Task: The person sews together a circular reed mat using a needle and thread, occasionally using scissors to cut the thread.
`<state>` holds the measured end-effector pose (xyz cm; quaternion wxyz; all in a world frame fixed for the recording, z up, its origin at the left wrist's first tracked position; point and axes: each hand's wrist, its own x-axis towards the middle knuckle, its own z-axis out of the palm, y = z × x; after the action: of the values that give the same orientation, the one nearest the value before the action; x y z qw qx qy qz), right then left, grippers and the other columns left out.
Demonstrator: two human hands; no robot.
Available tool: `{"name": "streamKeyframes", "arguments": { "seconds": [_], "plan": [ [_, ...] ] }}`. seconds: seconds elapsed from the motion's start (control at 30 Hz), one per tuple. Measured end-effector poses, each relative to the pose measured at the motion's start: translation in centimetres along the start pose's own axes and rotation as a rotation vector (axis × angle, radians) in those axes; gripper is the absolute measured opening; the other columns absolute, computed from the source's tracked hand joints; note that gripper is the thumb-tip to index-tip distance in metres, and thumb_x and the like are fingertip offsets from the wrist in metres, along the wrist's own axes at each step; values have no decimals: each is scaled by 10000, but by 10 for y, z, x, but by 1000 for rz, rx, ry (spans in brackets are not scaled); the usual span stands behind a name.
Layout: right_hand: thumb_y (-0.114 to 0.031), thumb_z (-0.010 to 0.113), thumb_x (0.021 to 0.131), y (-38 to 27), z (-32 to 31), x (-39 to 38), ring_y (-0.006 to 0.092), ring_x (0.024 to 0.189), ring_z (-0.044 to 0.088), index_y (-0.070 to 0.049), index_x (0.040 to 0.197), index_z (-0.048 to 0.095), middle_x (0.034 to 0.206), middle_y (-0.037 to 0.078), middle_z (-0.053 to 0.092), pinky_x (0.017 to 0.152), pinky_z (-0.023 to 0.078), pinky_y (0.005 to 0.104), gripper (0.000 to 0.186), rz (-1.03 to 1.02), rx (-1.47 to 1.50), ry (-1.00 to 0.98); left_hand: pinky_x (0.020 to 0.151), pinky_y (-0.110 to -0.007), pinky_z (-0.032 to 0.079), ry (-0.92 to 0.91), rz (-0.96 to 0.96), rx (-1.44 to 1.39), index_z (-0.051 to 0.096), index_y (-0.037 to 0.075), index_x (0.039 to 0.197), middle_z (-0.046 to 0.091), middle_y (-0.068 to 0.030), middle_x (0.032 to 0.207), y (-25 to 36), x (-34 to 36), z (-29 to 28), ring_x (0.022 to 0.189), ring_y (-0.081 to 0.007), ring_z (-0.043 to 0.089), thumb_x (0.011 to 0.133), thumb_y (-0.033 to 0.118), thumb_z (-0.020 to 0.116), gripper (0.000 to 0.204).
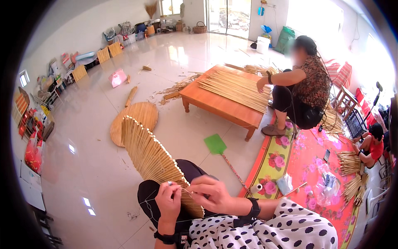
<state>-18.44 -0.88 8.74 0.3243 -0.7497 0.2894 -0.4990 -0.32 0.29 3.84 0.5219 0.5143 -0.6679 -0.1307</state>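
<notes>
Across my lap stands a curved mat of straw stalks, bound side by side, with pale cut ends along its upper right edge. My left hand is closed at that edge near its lower end, thumb and fingers pinching a thin thread. Close beside it on the right, my right hand is also closed in a pinch on the thread. Loose loops of thread hang left of my left hand over my dark-clad knee. Whether a needle is between the fingers is too small to tell.
Beyond my knees lies a round straw mat on the tiled floor. An orange low table holds straw stalks, and a person squats over it. A green fly swatter, a thread spool and a flowered mat lie to the right.
</notes>
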Motion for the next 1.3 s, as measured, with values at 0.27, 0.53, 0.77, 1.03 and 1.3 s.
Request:
{"name": "streamKeyframes", "arguments": {
  "seconds": [0.27, 0.53, 0.77, 1.03, 1.3],
  "plan": [
    [-85, 685, 771, 16, 2, 8, 307, 874, 598, -15, 1154, 564, 1059, 165, 568, 749, 504, 368, 408, -54, -389, 203, 781, -287, 523, 164, -324, -645, 544, 35, 950, 624, -78, 890, -6, -11, 11, 847, -182, 634, 938, 45, 547, 16],
    [-223, 624, 856, 51, 34, 0, 321, 787, 639, -42, 1058, 587, 880, 131, 634, 689, 519, 403, 274, 359, -370, -38, 746, -309, 528, 174, -419, -896, 533, 18, 939, 616, -86, 814, -7, -6, 13, 767, -181, 630, 966, 105, 529, 91],
    [-221, 624, 826, 57, 47, -2, 354, 672, 636, -68, 974, 601, 803, 151, 634, 587, 522, 441, 214, 214, -486, 9, 701, -285, 490, 123, -389, -629, 548, -2, 890, 584, -62, 727, 4, 1, 5, 682, -144, 572, 948, 137, 576, 154],
    [-125, 641, 843, 52, 48, 0, 359, 661, 627, -10, 966, 630, 782, 182, 632, 567, 498, 405, 170, 233, -420, 13, 686, -221, 477, 139, -429, -715, 546, 2, 892, 593, -39, 752, -6, -1, 0, 709, -95, 583, 957, 56, 541, 84],
    [-129, 661, 846, 58, 47, 1, 316, 570, 616, 4, 937, 645, 697, 166, 626, 504, 470, 360, 163, 301, -436, 21, 668, -239, 499, 118, -371, -714, 540, -6, 905, 581, -45, 739, -9, -1, 1, 676, -103, 580, 948, 13, 528, 49]
  ]
}}
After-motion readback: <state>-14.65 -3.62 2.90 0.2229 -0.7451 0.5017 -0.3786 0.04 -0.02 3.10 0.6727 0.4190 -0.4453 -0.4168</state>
